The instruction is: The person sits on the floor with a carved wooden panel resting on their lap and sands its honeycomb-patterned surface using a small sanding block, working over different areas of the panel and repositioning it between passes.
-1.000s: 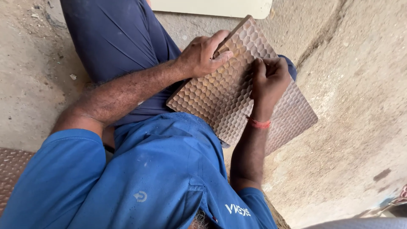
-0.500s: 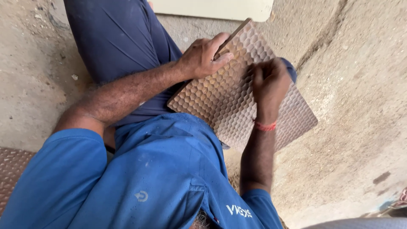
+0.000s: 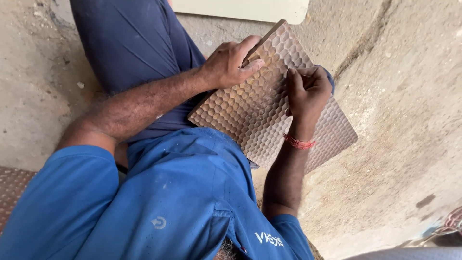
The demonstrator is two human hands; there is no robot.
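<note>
Hands grip honeycomb-carved wooden panel — left hand, right hand.

Pictured on a rough grey concrete floor, flecked with small pale crumbs. Seen lying on it at the far edge, a cream board; at the near left corner, a brown dimpled sheet. Carried on a lap in dark blue trousers, a brown honeycomb-embossed panel.

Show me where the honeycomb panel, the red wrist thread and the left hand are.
honeycomb panel (image 3: 250,113): head view, bare middle of its dimpled face.
red wrist thread (image 3: 299,142): head view, the band across the right wrist.
left hand (image 3: 232,61): head view, back of the hand gripping the panel's edge.
</note>
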